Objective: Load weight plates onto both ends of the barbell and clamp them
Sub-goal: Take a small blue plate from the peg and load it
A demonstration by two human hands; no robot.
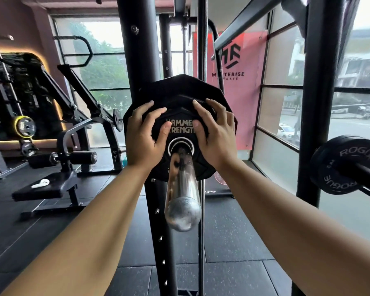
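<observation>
Two hands are on one plate. Closest to me is the shiny end of the barbell [183, 216], pointing right at me. Just past it, the black weight plate [179, 88] sits on the bar, with the bar going through its hole. My left hand [146, 135] and right hand [215, 133] press on its face, fingers spread, wrapped round nothing. I think I am pushing this plate all the way in. Next comes a clamp, tight against the plate, but I see none here. Behind the plate stands the black rack post [137, 60].
</observation>
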